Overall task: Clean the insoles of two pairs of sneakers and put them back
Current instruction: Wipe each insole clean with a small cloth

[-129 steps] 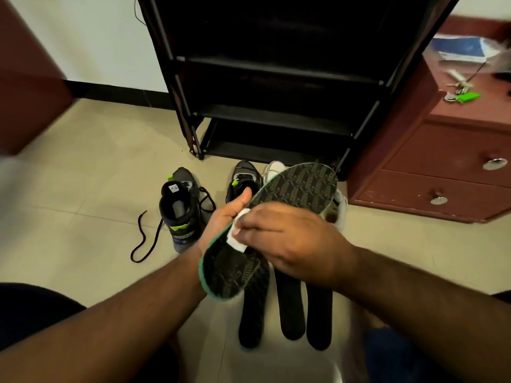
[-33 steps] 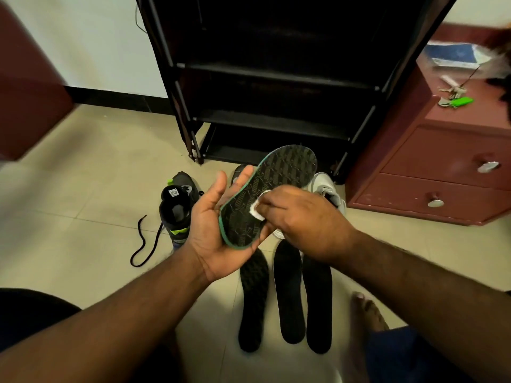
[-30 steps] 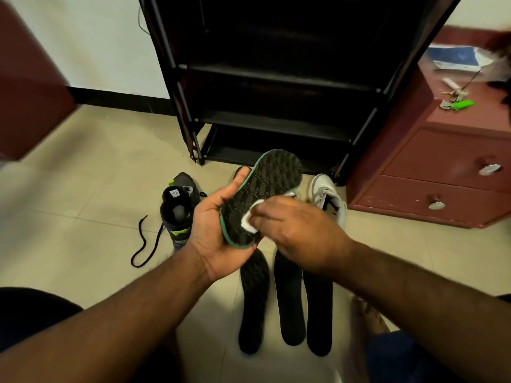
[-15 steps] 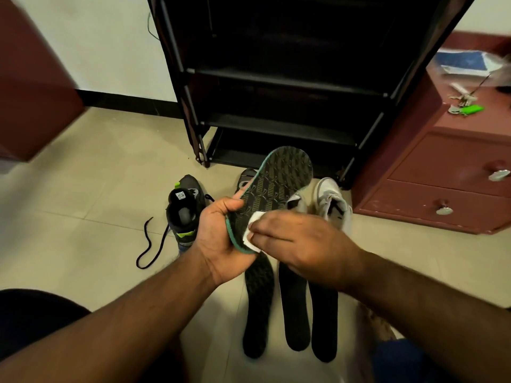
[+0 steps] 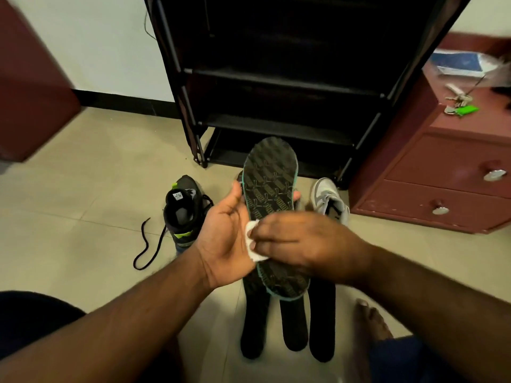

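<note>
The left hand (image 5: 224, 239) cradles a dark patterned insole with a teal edge (image 5: 269, 194) from beneath, thumb along its side; the right hand (image 5: 298, 239) pinches a small white wipe (image 5: 252, 239) against its middle. Three black insoles (image 5: 293, 324) lie side by side on the tiled floor (image 5: 83, 189) below.

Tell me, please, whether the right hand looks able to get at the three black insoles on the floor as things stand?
Probably yes: the three black insoles lie bare just below the right hand. It would first have to leave the white wipe it presses on the patterned insole.
</note>
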Demonstrator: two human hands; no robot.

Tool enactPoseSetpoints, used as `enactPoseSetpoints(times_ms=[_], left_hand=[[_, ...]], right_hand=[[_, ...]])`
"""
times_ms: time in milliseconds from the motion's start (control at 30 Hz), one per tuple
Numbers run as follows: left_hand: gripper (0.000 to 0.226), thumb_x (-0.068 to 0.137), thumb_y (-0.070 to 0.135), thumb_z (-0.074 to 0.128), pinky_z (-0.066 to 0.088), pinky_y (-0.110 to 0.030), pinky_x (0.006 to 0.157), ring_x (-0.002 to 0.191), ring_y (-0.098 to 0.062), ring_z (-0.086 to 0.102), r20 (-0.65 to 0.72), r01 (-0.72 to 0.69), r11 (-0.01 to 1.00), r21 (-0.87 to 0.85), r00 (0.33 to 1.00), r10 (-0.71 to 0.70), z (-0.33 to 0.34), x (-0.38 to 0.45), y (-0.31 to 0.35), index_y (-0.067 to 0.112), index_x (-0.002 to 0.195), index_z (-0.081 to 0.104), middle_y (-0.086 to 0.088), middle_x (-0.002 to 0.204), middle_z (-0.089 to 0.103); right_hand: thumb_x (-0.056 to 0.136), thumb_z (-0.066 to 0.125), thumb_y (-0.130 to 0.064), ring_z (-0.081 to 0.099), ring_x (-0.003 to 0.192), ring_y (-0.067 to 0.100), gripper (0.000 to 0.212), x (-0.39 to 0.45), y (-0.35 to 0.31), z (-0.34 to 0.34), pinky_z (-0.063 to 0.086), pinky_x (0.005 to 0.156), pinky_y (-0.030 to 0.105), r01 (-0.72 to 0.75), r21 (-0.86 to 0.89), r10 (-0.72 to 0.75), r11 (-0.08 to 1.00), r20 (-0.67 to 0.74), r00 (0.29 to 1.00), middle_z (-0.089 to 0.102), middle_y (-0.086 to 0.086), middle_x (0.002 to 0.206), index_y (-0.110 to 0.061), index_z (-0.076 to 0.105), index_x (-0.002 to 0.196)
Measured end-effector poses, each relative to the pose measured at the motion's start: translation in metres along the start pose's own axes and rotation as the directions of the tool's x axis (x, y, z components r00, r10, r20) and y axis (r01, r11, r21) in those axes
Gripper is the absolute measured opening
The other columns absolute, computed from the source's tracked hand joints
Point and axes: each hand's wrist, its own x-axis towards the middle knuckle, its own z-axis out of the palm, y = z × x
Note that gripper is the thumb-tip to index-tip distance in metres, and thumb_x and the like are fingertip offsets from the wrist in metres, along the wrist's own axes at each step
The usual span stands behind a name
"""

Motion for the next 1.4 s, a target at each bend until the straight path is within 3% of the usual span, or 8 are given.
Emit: enactPoseSetpoints(times_ms=[167,367,533,733,933,1100,1233,1400], left_hand=[[0.069,0.098,0.059,0.021,0.043,-0.046,0.104,0.107,-0.031,0.067,-0.087,0.01,0.999,0.052,0.996,-0.005,0.004,0.001,-0.003,0.015,0.128,0.065,-0.019,0.124,0.066],[0.072,0.098,0.061,0.021,0.051,-0.042,0.091,0.103,-0.029,0.067,-0.152,0.077,0.992,0.1,0.986,-0.061,0.005,-0.003,0.001,0.011,0.131,0.061,-0.018,0.128,0.063],[0.064,0.099,0.057,0.023,0.054,-0.042,0.078,0.091,-0.027,0.072,-0.207,0.095,0.979,0.181,0.977,-0.056,0.012,-0.007,-0.003,0.015,0.13,0.06,-0.014,0.115,0.07],[0.07,0.098,0.059,0.023,0.053,-0.04,0.085,0.098,-0.028,0.068,-0.243,0.099,0.985,0.138,0.968,-0.064,0.008,-0.008,0.003,0.009,0.128,0.063,-0.017,0.121,0.067],[0.058,0.1,0.052,0.033,0.053,-0.038,0.079,0.082,-0.025,0.069,-0.314,0.05,0.977,0.208,0.949,0.018,0.012,-0.005,0.001,0.01,0.128,0.061,-0.013,0.1,0.071],[0.05,0.102,0.048,0.035,0.057,-0.034,0.061,0.081,-0.026,0.07,-0.358,0.02,0.979,0.201,0.932,0.055,0.008,-0.002,0.001,0.015,0.131,0.058,-0.014,0.113,0.07],[0.041,0.104,0.038,0.036,0.057,-0.044,0.085,0.085,-0.026,0.068,-0.355,-0.011,0.964,0.265,0.929,0.108,0.007,0.0,-0.002,0.013,0.127,0.06,-0.016,0.108,0.072],[0.031,0.106,0.03,0.038,0.038,-0.016,0.038,0.041,-0.009,0.048,-0.408,-0.019,0.962,0.273,0.903,0.133,0.011,0.004,-0.009,0.019,0.103,0.067,-0.003,0.071,0.06]], right_hand=[[0.081,0.055,-0.009,0.066,0.095,0.031,0.026,-0.011,0.041,-0.016,0.057,0.074,0.044,-0.257,-0.072,0.247,0.964,-0.12,0.961,0.07,0.013,0.102,0.001,0.072,0.099],[0.082,0.05,-0.006,0.066,0.095,0.025,0.026,-0.006,0.006,-0.007,0.056,0.079,0.035,-0.033,-0.016,0.034,0.999,0.1,0.994,0.07,0.012,0.099,-0.002,0.072,0.095],[0.076,0.042,-0.001,0.068,0.092,0.029,0.037,-0.016,0.048,-0.022,0.058,0.075,0.039,-0.284,-0.095,0.275,0.954,-0.098,0.956,0.071,0.014,0.1,0.0,0.073,0.096],[0.08,0.066,-0.001,0.066,0.098,0.026,0.018,-0.012,0.002,-0.007,0.055,0.084,0.034,-0.007,-0.026,0.009,1.0,0.089,0.996,0.07,0.014,0.102,-0.001,0.072,0.097],[0.078,0.04,-0.003,0.068,0.092,0.031,0.038,-0.017,0.044,-0.024,0.057,0.081,0.039,-0.299,-0.163,0.285,0.94,-0.103,0.953,0.071,0.016,0.101,0.001,0.072,0.098],[0.083,0.065,-0.002,0.064,0.102,0.027,0.019,-0.011,-0.008,0.001,0.054,0.088,0.035,-0.001,-0.023,0.001,1.0,0.023,1.0,0.069,0.015,0.106,0.0,0.07,0.102],[0.081,0.052,0.002,0.066,0.099,0.029,0.028,-0.016,0.026,-0.011,0.057,0.08,0.039,-0.136,-0.077,0.135,0.988,-0.022,0.991,0.069,0.016,0.106,0.0,0.07,0.103],[0.081,0.045,-0.001,0.067,0.093,0.031,0.033,-0.016,0.045,-0.026,0.058,0.073,0.042,-0.329,-0.083,0.303,0.941,-0.23,0.925,0.07,0.016,0.102,0.002,0.072,0.099]])
